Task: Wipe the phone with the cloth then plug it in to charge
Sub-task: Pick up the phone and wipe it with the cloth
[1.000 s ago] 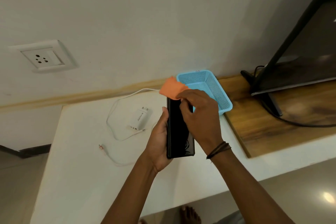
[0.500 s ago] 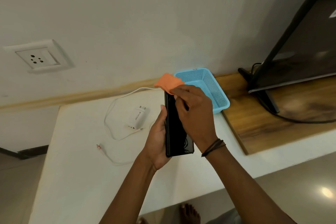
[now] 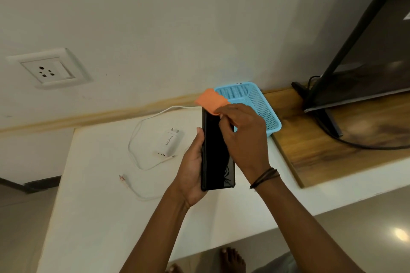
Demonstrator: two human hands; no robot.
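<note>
The left hand (image 3: 194, 168) clasps the phone (image 3: 217, 153) by its long edges above the tabletop (image 3: 93, 195); the right hand (image 3: 243, 137) pinches the cloth (image 3: 210, 101) against its top end. Phone: rigid, glossy, likely slippery and fragile; hold by edges. Cloth: soft, light

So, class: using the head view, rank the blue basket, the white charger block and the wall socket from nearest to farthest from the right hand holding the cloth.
1. Blue basket: right behind the right hand, which overlaps it in the image.
2. White charger block: on the white counter, left of the phone.
3. Wall socket: on the wall, far left.
</note>
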